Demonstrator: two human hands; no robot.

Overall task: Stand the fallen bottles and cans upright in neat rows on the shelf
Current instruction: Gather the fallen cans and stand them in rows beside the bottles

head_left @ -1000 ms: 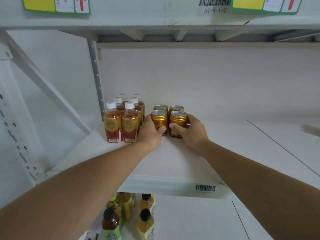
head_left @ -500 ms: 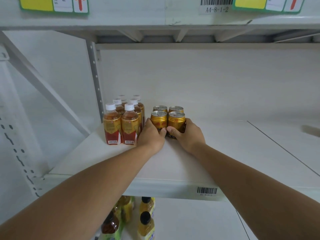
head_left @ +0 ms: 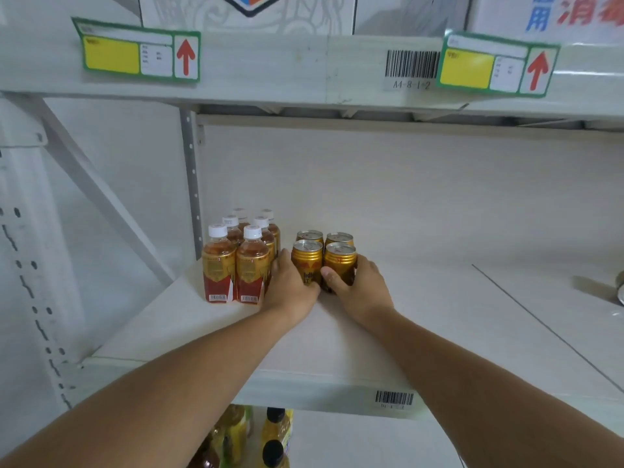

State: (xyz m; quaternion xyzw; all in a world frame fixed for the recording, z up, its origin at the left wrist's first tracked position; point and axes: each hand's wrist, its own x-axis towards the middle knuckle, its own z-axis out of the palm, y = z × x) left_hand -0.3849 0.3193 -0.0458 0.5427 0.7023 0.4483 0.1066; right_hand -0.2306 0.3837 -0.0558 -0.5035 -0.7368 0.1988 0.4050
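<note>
We are seeing the left hand (head_left: pixel 293 289) cupping the near-left gold can (head_left: pixel 306 263), its fingers curling round the can's left side and its thumb lying across the base in front. The right hand (head_left: pixel 362 288) is mirroring it, wrapping the near-right can (head_left: pixel 341 265) with the thumb across the front and the fingers round the far right side. Both hands are clamped on the front pair, squeezing them toward each other until they are touching.

Directly behind, away from the hands, the two rear cans (head_left: pixel 324 236) are standing upright, forming a block two wide and two deep with the front pair. All four are standing with their long axes vertical (we are finding none lying down on this shelf (head_left: pixel 439 319)).

Just to the left, the bottles (head_left: pixel 243 255) are standing capped and upright in two columns, the nearest one touching or almost touching the back of the left hand. We are judging that any remaining move is a small slide leftward, closing the narrow gap between cans and bottles; the left hand is sitting in that gap and would have to come out first. The right hand, on the outer side, is the better placed to push.
</note>
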